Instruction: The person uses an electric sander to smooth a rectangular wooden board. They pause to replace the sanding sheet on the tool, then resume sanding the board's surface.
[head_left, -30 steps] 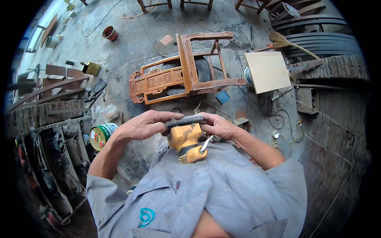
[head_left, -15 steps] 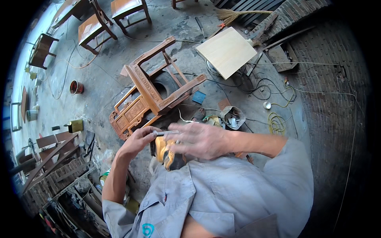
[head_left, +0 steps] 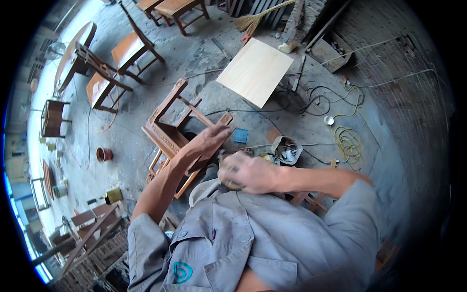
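A wooden chair (head_left: 168,138) with carved panels lies tipped over on the floor in front of me. My left hand (head_left: 212,139) reaches over it, fingers closed around one of its legs close to the end (head_left: 225,118). My right hand (head_left: 249,171) is close to my lap and smeared by motion. It is closed over a yellow-and-black power tool (head_left: 230,182), of which only a small part shows below the fingers. The rest of the tool is hidden by the hand.
A pale square board (head_left: 255,72) lies beyond the chair. To the right are a bag of scraps (head_left: 287,150), a coiled yellow cord (head_left: 347,141) and dark cables (head_left: 318,100). A reddish bucket (head_left: 103,155) and more chairs (head_left: 129,51) stand left. A blue pad (head_left: 240,135) lies nearby.
My left hand has moved forward and right from the thin flat strip it held by the tool, to the chair leg. My right hand has come down over the yellow tool. The view has shifted.
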The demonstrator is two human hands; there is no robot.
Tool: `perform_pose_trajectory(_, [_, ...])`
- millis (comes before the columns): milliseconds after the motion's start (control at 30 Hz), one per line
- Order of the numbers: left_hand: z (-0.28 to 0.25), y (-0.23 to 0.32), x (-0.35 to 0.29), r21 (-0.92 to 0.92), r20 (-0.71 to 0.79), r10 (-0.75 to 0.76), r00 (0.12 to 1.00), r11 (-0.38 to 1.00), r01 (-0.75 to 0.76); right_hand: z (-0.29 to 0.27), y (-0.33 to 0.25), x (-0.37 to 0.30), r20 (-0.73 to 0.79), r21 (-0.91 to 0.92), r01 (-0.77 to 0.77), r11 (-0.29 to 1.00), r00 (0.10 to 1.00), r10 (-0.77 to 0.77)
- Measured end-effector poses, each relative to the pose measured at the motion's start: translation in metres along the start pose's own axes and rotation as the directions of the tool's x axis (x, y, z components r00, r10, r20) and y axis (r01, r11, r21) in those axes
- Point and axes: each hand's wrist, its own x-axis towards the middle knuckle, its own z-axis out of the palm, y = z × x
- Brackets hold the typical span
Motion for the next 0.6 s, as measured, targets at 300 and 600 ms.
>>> perform_pose_trajectory(300, [0.020, -0.189, 0.045, 0.067, -0.494, -0.041, 0.868, 0.994, 0.085, -0.017, 0.038, -0.109, -0.524, 0.307, -0.725, 0.616, 0.412, 0.746])
perform_pose_trajectory(600, [0.067, -0.324, -0.004, -0.073, -0.508, -0.440, 0.740, 0.879, 0.472, -0.028, 0.056, -0.122, -0.484, 0.553, -0.761, 0.341, 0.041, 0.874])
